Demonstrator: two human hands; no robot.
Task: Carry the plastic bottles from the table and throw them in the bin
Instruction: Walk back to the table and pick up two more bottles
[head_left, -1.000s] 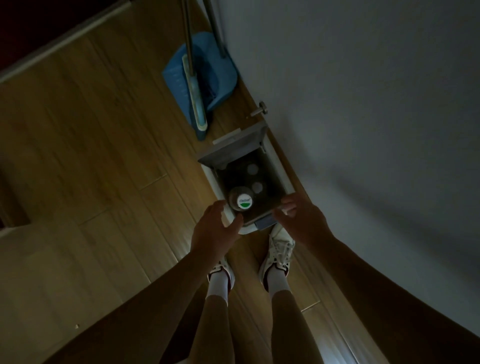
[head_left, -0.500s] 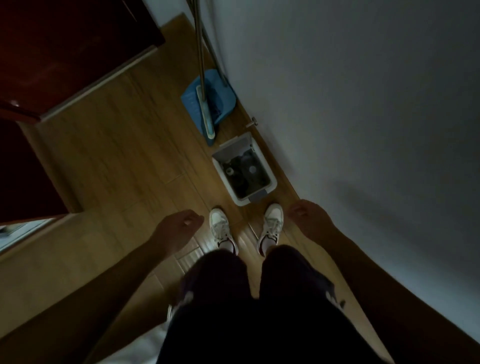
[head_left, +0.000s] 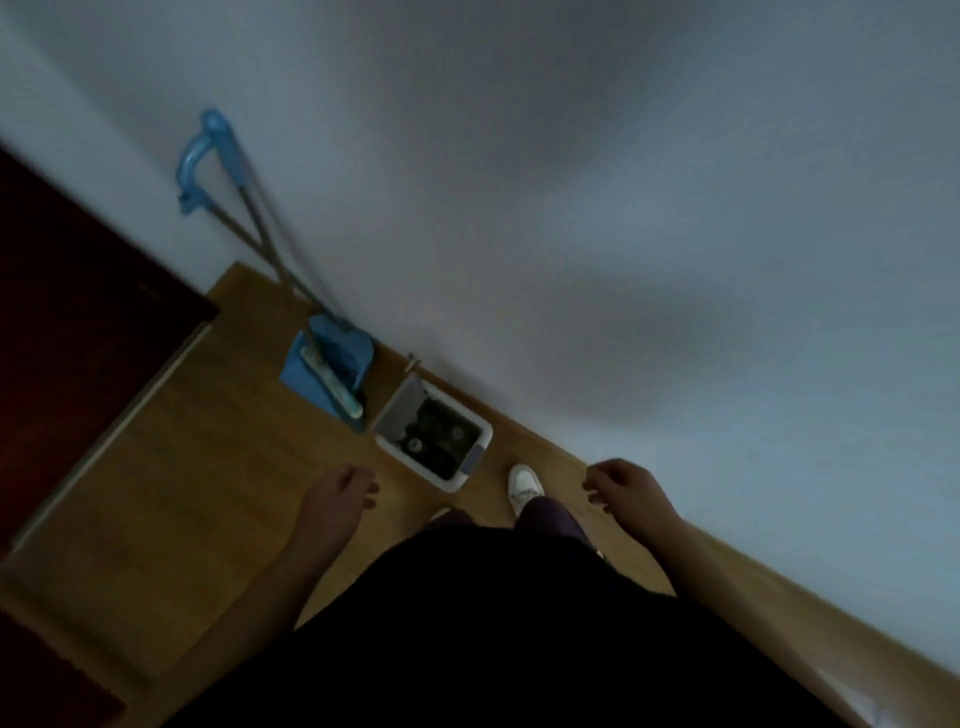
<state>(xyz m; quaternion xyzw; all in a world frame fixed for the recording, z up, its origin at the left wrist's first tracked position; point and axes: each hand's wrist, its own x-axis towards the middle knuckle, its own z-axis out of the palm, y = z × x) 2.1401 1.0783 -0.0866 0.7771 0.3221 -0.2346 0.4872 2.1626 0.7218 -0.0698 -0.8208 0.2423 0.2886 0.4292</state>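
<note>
The white bin (head_left: 480, 431) stands on the wooden floor against the wall, its grey lid (head_left: 401, 414) swung up. Inside it lie plastic bottles (head_left: 415, 443), dim in the dark interior. My left hand (head_left: 340, 491) hangs to the left of the bin, empty, fingers loosely curled. My right hand (head_left: 626, 486) hangs to the right of the bin, also empty with fingers loosely curled. Neither hand touches the bin. The frame is blurred.
A blue dustpan and broom (head_left: 332, 374) lean on the white wall (head_left: 623, 208) just left of the bin. A dark red door (head_left: 67, 322) fills the left side. My white shoe (head_left: 524, 483) stands in front of the bin.
A bottle I held over the bin one second ago now lies inside it. Both hands came away empty and I have straightened up; the view has tilted up the wall.
</note>
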